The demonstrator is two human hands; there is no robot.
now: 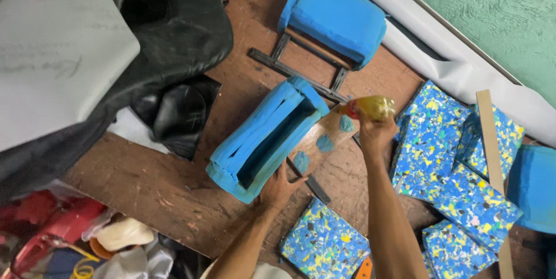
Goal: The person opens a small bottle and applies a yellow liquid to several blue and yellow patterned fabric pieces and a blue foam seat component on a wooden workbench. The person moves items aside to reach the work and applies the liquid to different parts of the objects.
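Your right hand [375, 131] grips a yellow glue bottle [370, 107], lying nearly level, nozzle pointing left over the wooden board [324, 134]. Your left hand [281, 186] presses spread against the blue foam cushion [269, 137] at table centre.

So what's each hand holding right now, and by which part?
The right hand holds a yellow squeeze bottle around its body, tipped over the board. The left hand holds nothing in a grip; it presses on the blue foam pad at its near end.

black sheet [174, 30] | speckled foam blocks [440, 157] | white roll [463, 70] | wooden strip [492, 151]
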